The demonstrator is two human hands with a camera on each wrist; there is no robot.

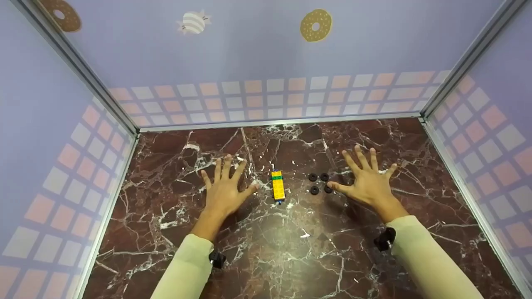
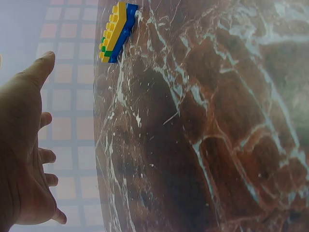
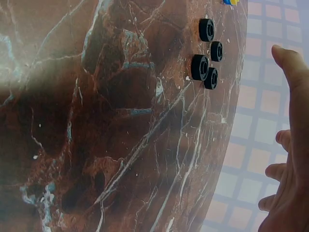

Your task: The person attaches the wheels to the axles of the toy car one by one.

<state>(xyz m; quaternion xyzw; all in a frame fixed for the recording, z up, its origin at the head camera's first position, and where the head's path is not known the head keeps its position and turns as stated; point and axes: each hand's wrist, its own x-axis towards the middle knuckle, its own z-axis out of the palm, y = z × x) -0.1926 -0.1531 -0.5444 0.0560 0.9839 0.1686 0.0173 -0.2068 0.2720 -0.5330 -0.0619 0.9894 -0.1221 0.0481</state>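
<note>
Between the two hands lies a small toy-brick assembly (image 1: 278,189), yellow on top with a green band near its far end and blue parts beneath. In the left wrist view the brick assembly (image 2: 116,31) shows its studs and blue base. Several small black toy wheels (image 1: 314,190) lie grouped to its right; the right wrist view shows the wheels (image 3: 206,30) flat on the table. My left hand (image 1: 224,193) is spread with straight fingers, left of the bricks, holding nothing. My right hand (image 1: 370,185) is likewise spread and holds nothing, its thumb over the nearest wheel in the head view.
The table (image 1: 266,265) has a dark red marbled surface with white veins. A back wall (image 1: 266,54) and side walls with pale squares enclose it, with a metal strip (image 1: 199,127) along the back edge. Dark wrist cameras (image 1: 217,259) sit at both sleeves.
</note>
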